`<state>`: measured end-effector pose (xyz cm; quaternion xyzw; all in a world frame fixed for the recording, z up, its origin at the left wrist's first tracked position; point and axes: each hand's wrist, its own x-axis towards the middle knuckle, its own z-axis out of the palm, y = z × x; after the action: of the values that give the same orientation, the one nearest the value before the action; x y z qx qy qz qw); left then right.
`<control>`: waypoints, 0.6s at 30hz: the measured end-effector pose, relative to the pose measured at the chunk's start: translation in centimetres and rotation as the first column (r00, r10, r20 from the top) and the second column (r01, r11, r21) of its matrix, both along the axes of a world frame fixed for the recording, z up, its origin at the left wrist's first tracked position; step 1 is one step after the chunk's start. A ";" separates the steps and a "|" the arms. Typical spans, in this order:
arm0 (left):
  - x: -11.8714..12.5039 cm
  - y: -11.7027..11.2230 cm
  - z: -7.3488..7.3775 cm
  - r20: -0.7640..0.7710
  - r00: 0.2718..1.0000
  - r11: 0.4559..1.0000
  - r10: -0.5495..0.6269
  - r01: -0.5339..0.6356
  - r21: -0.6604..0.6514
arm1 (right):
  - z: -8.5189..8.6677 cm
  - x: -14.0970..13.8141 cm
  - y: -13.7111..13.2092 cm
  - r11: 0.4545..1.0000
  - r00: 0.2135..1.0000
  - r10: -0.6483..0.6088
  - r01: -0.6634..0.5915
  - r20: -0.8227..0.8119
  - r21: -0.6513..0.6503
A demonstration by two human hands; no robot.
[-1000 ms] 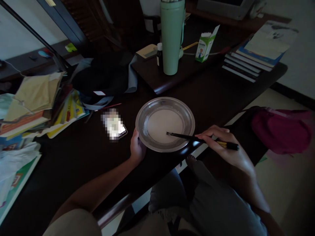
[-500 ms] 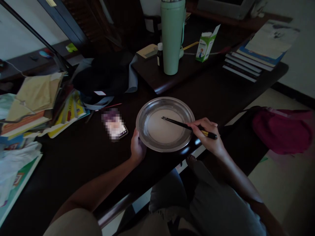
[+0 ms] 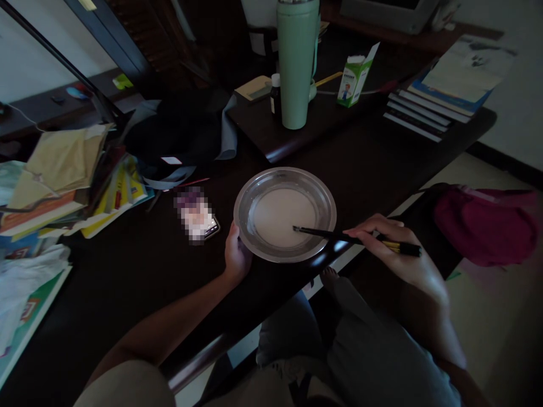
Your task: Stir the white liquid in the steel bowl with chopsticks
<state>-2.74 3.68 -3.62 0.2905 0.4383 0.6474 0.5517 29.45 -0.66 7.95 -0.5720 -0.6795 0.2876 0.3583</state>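
A round metal bowl point(image 3: 324, 195) with whitish liquid point(image 3: 282, 212) in it is at the table's near edge. My left hand point(image 3: 237, 254) grips its left rim, with some fingers hidden beneath. Pinched in my right hand point(image 3: 394, 251) is a dark chopstick-like stick pair or slim brush point(image 3: 333, 233) with gold marks near its back end; I cannot tell which. Its tip is over or in the liquid near the right side of the bowl. Left of the bowl lies a phone point(image 3: 211, 228), its screen mostly pixelated.
Behind the bowl stand a green tumbler point(image 3: 294, 68), a small dark bottle point(image 3: 275, 96) and a green-white box point(image 3: 354, 79). Books point(image 3: 445, 90) are stacked at right. Papers point(image 3: 59, 164) and a black bag point(image 3: 178, 133) fill the left. A magenta bag point(image 3: 487, 226) sits beyond the table's right edge.
My right hand has drawn back to the right and slightly down, so the dark stick's tip has shifted from the bowl's middle towards its near right side. My left hand and the bowl stay put.
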 end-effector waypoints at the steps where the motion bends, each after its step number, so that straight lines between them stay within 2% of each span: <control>1: 0.0 0.0 0.0 -0.005 1.000 1.000 0.001 -0.001 0.000 | 0.0 -0.2 0.1 0.999 0.999 0.032 -0.032 -0.006 -0.011; 4: 0.1 0.1 0.2 -0.017 1.000 1.000 0.004 -0.004 -0.006 | -0.5 -1.4 0.6 0.998 0.998 0.056 -0.056 -0.027 -0.006; 10: 0.0 -0.2 1.0 -0.020 1.000 1.000 -0.003 0.003 -0.011 | -2.0 -3.6 2.0 0.999 1.000 0.004 -0.004 0.010 0.033; 18: -0.1 -0.5 1.0 -0.002 1.000 1.000 0.000 0.000 -0.008 | -2.7 -3.1 2.4 0.982 0.989 -0.148 0.145 0.014 0.123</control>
<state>-2.86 3.16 -2.66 0.2889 0.4414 0.6453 0.5524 26.33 1.75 5.27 -0.6008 -0.6560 0.2117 0.4048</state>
